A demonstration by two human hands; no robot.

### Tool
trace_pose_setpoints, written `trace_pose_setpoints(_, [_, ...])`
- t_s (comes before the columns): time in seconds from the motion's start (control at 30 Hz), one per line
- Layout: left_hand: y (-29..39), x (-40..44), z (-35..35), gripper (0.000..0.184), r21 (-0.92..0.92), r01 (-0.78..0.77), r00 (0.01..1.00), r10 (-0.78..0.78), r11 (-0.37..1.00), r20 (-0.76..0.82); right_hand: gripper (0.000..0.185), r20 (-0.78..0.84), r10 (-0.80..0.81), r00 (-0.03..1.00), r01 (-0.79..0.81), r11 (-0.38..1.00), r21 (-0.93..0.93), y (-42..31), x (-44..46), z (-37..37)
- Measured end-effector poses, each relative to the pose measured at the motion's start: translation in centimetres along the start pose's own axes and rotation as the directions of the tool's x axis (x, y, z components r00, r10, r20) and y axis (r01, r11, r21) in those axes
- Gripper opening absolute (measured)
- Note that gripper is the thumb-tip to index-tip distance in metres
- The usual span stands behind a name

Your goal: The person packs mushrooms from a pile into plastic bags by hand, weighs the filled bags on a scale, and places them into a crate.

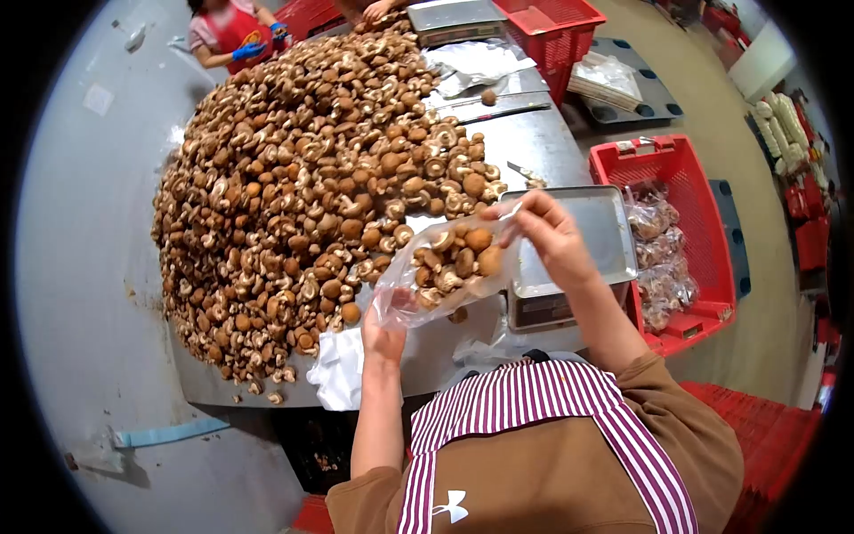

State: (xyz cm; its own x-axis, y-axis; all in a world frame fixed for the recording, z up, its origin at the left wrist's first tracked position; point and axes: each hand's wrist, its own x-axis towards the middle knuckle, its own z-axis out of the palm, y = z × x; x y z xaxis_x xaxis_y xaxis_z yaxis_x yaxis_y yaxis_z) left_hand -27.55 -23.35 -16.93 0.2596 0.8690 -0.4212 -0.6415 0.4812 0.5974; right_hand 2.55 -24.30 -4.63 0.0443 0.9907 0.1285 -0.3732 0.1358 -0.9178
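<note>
A clear plastic bag point(411, 301) with several brown mushrooms point(458, 260) inside hangs between my two hands above the table. My left hand point(384, 325) grips its lower left end, the fingers partly behind the film. My right hand point(550, 233) pinches the bag's edge at the upper right. Under my right forearm stands a scale with a flat metal pan point(587, 236), nothing lying on the pan. To the left a large heap of loose mushrooms point(276, 196) covers much of the metal table point(543, 133).
Right of the scale, a red crate point(721, 258) holds several filled bags point(663, 258). White plastic bags point(338, 369) lie by the front edge. A small knife point(519, 169) lies behind the scale. Across the heap, a person in blue gloves point(251, 51) works; another red crate point(556, 44) stands at the back.
</note>
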Motion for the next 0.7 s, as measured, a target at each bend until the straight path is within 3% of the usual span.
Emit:
trace_pose_setpoints(0.1, [-2.2, 0.7, 5.4, 0.037, 0.009, 0.117, 0.991, -0.117, 0.993, 0.065, 0.009, -0.094, -0.087, 0.992, 0.081, 0.995, -0.059, -4.5, -0.8, -3.3])
trace_pose_setpoints(0.13, [-3.6, 1.3, 6.9, 0.042, -0.128, 0.202, 0.975, -0.186, 0.971, 0.124, 0.009, -0.137, -0.119, 0.983, 0.11, 0.991, -0.07, -5.5, -1.3, -4.2])
trace_pose_setpoints(0.2, [-6.5, 3.5, 8.4, 0.046, -0.164, 0.317, 0.921, -0.261, 0.934, 0.291, 0.008, -0.206, -0.148, 0.967, 0.125, 0.985, -0.12, -7.3, -2.1, -6.2])
trace_pose_setpoints(0.23, [-8.1, 4.1, 9.2, 0.039, -0.219, 0.347, 0.923, -0.29, 0.912, 0.254, 0.008, -0.259, -0.153, 0.954, 0.127, 0.985, -0.115, -7.6, -2.4, -7.3])
trace_pose_setpoints(0.33, [-12.8, 7.6, 9.2, 0.036, 0.11, 0.245, 0.952, -0.26, 0.963, 0.16, 0.009, -0.375, -0.116, 0.92, 0.038, 0.977, -0.211, -6.3, -3.5, -11.2])
trace_pose_setpoints(0.37, [-13.3, 7.6, 9.8, 0.036, 0.117, 0.255, 0.948, -0.272, 0.96, 0.166, 0.009, -0.436, -0.081, 0.896, -0.041, 0.964, -0.263, -5.3, -4.1, -12.5])
trace_pose_setpoints(0.43, [-14.2, 7.5, 11.3, 0.035, 0.09, 0.309, 0.95, -0.304, 0.947, -0.065, 0.01, -0.496, -0.041, 0.867, -0.095, 0.965, -0.245, -3.5, -5.9, -15.2])
trace_pose_setpoints(0.6, [-14.3, 7.3, 11.0, 0.032, 0.156, 0.284, 0.955, -0.294, 0.946, 0.042, 0.018, -0.556, -0.064, 0.829, -0.143, 0.936, -0.321, -2.1, -9.1, -19.2])
trace_pose_setpoints(0.7, [-13.5, 6.2, 12.1, 0.031, 0.333, 0.126, 0.983, -0.162, 0.935, 0.082, 0.03, -0.533, -0.121, 0.837, -0.087, 0.933, -0.348, -3.0, -9.7, -19.2])
